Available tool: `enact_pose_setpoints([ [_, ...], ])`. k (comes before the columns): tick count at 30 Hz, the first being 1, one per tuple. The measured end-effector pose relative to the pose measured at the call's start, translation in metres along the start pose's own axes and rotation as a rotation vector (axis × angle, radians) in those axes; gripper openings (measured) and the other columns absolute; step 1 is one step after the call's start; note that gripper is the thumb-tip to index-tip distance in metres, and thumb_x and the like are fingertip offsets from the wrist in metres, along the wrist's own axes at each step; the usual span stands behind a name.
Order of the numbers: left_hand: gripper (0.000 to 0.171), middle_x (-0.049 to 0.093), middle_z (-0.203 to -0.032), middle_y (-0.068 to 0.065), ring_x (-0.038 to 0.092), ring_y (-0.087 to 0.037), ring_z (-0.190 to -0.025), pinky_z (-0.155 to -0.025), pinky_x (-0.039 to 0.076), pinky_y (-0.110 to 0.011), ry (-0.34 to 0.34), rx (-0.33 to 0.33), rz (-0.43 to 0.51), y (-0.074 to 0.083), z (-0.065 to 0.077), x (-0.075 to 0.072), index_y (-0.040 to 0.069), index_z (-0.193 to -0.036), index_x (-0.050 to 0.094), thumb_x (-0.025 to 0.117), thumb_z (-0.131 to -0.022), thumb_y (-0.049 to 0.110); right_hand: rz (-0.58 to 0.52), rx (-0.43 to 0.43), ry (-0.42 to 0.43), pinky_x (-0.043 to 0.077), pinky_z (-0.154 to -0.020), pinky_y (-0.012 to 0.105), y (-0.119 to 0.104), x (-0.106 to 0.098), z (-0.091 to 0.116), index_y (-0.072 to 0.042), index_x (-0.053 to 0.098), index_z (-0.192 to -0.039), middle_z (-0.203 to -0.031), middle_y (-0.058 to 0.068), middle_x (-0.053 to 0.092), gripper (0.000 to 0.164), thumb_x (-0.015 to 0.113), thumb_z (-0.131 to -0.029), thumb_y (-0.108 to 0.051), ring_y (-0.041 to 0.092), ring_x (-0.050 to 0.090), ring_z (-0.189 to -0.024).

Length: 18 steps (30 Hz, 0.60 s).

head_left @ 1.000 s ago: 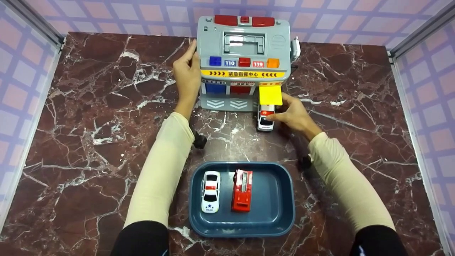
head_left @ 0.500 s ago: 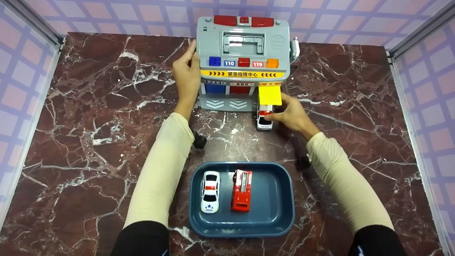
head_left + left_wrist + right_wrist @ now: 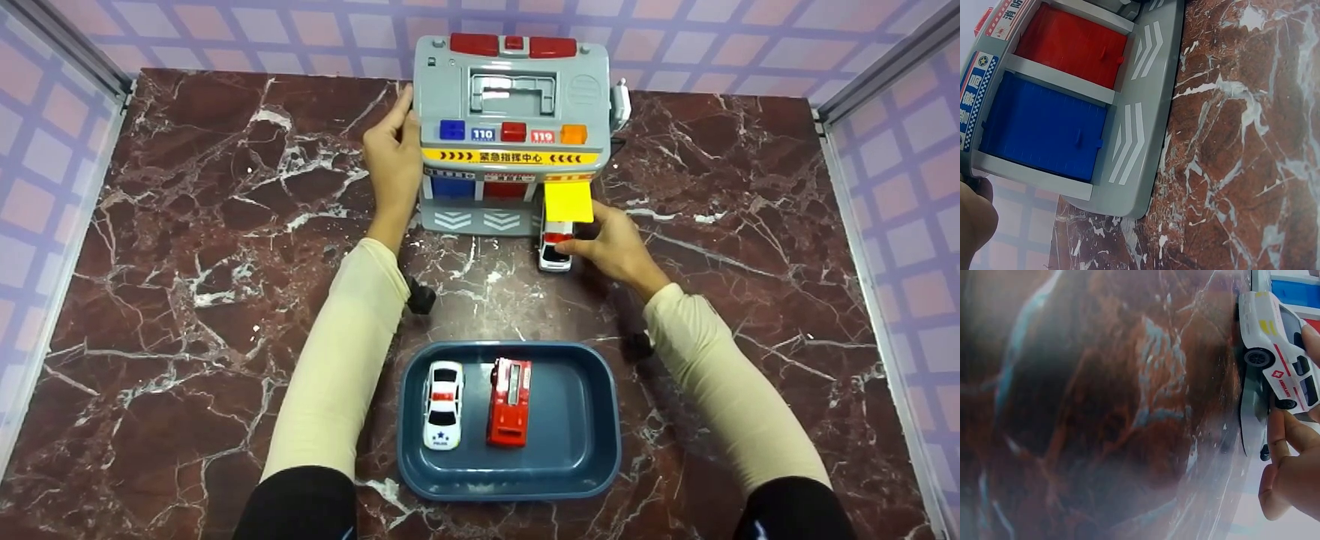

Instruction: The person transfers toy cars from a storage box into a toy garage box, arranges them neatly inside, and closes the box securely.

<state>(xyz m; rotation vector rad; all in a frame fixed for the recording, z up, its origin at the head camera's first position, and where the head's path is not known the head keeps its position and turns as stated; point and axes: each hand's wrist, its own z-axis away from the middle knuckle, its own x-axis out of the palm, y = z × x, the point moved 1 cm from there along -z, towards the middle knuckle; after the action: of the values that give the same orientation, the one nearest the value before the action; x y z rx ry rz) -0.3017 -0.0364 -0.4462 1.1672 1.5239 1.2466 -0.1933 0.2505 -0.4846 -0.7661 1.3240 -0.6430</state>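
Observation:
A grey toy emergency station (image 3: 442, 86) stands at the back of the table, with a blue door (image 3: 1044, 126) and a red door (image 3: 1072, 45) both down. Its yellow door (image 3: 568, 202) at the right is lifted outward. Under that flap, a white toy ambulance (image 3: 555, 259) sits with its rear end hidden and its front toward me. My right hand (image 3: 616, 244) grips the ambulance, thumb on top and fingers along its side; the right wrist view shows the ambulance's (image 3: 1275, 349) side over the station's ramp. My left hand (image 3: 395, 154) rests against the station's left side, fingers extended along it.
A dark blue tray (image 3: 611, 420) lies near the front, holding a white toy police car (image 3: 442, 405) and a red toy fire truck (image 3: 509, 405). A white handle-like part (image 3: 621, 105) sticks out from the station's right side. Checkered walls (image 3: 337, 30) enclose the marbled table (image 3: 225, 225).
The ambulance and my right hand have shifted slightly left and back toward the bay under the yellow door. My left hand stays at the station's side.

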Motion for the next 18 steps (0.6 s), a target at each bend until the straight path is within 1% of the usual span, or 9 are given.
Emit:
enact_pose_setpoints([
  [1,0.036,0.056,-0.144,-0.004,0.056,-0.006,-0.129,-0.095,0.048,-0.012,-0.001,0.000,-0.007,0.000,0.000,0.000,0.006,-0.136,0.058,0.056,-0.100,0.001,0.041,-0.003,-0.001,0.036,-0.110,0.049,-0.001,0.000,0.001,0.002,0.063,-0.125,-0.125,0.021,0.067,0.052,0.085,-0.080,-0.014,0.036,0.058,-0.119],
  [2,0.036,0.055,-0.144,-0.004,0.056,-0.005,-0.128,-0.093,0.049,-0.012,-0.004,-0.004,-0.006,-0.001,0.000,0.000,0.006,-0.136,0.057,0.056,-0.100,0.001,0.079,-0.008,-0.003,0.034,-0.109,0.051,-0.002,0.000,0.001,0.001,0.063,-0.125,-0.127,0.021,0.067,0.052,0.084,-0.081,-0.016,0.037,0.058,-0.119],
  [4,0.036,0.055,-0.145,-0.002,0.063,-0.004,-0.111,-0.079,0.050,-0.013,-0.008,-0.005,-0.022,0.000,0.001,-0.001,0.007,-0.137,0.057,0.055,-0.101,0.002,0.152,-0.022,-0.002,0.031,-0.103,0.054,-0.003,0.000,0.003,-0.001,0.064,-0.126,-0.128,0.019,0.067,0.052,0.084,-0.082,-0.020,0.039,0.056,-0.118],
  [6,0.037,0.054,-0.145,-0.002,0.063,-0.005,-0.110,-0.076,0.049,-0.013,-0.011,-0.014,-0.019,0.000,0.001,-0.001,0.007,-0.137,0.057,0.055,-0.101,0.002,0.205,-0.034,0.002,0.028,-0.094,0.055,-0.005,0.000,0.004,-0.003,0.064,-0.126,-0.127,0.018,0.067,0.051,0.083,-0.083,-0.024,0.040,0.055,-0.115],
  [7,0.037,0.054,-0.145,-0.003,0.063,-0.006,-0.111,-0.077,0.049,-0.012,-0.011,-0.019,-0.020,0.004,0.003,-0.001,0.007,-0.137,0.056,0.055,-0.101,0.002,0.220,-0.035,0.003,0.027,-0.093,0.055,-0.006,0.000,0.005,-0.003,0.064,-0.125,-0.126,0.017,0.068,0.051,0.083,-0.083,-0.025,0.040,0.054,-0.113],
  [8,0.036,0.054,-0.145,-0.005,0.059,-0.006,-0.123,-0.085,0.049,-0.010,-0.010,-0.017,-0.010,0.008,0.005,-0.001,0.004,-0.137,0.056,0.055,-0.101,0.000,0.231,-0.037,0.005,0.026,-0.093,0.055,-0.007,0.001,0.005,-0.003,0.064,-0.125,-0.126,0.017,0.068,0.050,0.082,-0.084,-0.025,0.040,0.053,-0.112],
  [9,0.036,0.054,-0.145,-0.007,0.059,-0.008,-0.124,-0.088,0.048,-0.010,-0.009,-0.016,-0.007,0.012,0.007,-0.001,0.003,-0.136,0.056,0.054,-0.100,-0.001,0.243,-0.037,0.007,0.026,-0.092,0.055,-0.007,0.001,0.006,-0.004,0.064,-0.124,-0.125,0.017,0.069,0.050,0.082,-0.084,-0.026,0.040,0.053,-0.112],
  [12,0.035,0.054,-0.143,-0.013,0.047,-0.015,-0.139,-0.109,0.036,-0.010,-0.001,-0.004,0.000,0.025,0.013,-0.002,-0.002,-0.135,0.056,0.054,-0.100,-0.004,0.268,-0.021,0.007,0.025,-0.094,0.056,-0.009,0.002,0.006,-0.004,0.064,-0.122,-0.121,0.018,0.069,0.048,0.082,-0.084,-0.027,0.039,0.051,-0.111],
  [18,0.035,0.053,-0.143,-0.015,0.047,-0.019,-0.140,-0.110,0.034,-0.009,0.000,0.004,0.000,0.032,0.017,-0.003,-0.004,-0.134,0.055,0.053,-0.099,-0.006,0.315,0.014,0.010,0.026,-0.093,0.055,-0.015,0.003,0.006,-0.004,0.064,-0.117,-0.116,0.017,0.070,0.045,0.081,-0.085,-0.029,0.038,0.052,-0.109],
])
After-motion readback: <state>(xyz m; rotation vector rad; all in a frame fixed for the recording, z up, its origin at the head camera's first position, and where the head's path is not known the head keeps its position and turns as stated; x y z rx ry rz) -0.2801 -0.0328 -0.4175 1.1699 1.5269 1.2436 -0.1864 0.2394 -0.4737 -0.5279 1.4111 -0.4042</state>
